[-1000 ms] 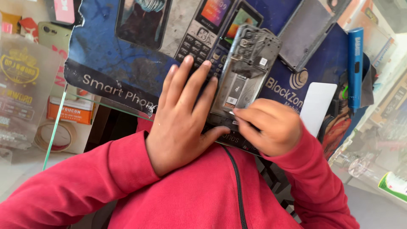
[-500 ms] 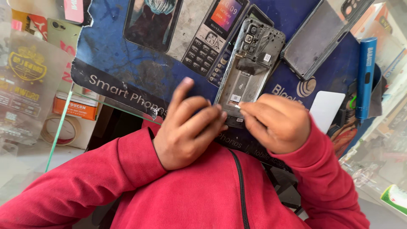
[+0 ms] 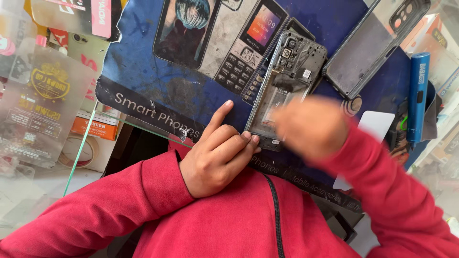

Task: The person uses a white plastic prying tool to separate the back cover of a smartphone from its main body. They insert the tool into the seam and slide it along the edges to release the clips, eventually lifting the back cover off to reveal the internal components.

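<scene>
The opened phone (image 3: 287, 86), back cover off and its insides showing, lies on the blue mat (image 3: 143, 95), near the mat's middle. The left hand (image 3: 217, 157) rests on the mat just beside the phone's lower left corner. Its fingers are curled loosely, the index finger stretched out along the mat, and the bent fingertips (image 3: 252, 139) touch the phone's bottom edge; it grips nothing. The right hand (image 3: 311, 126) is over the phone's lower right part, blurred, so I cannot tell how far open it is or whether it has hold of anything. Both sleeves are red.

Right of the phone lies a dark phone cover (image 3: 373, 48), tilted. Further right, at the mat's edge, stands a blue cylindrical tool (image 3: 418, 95). A white card (image 3: 377, 124) lies below the cover, just beside the right hand. Left of the mat are clear plastic packets (image 3: 43, 100) and a roll of tape (image 3: 79, 150).
</scene>
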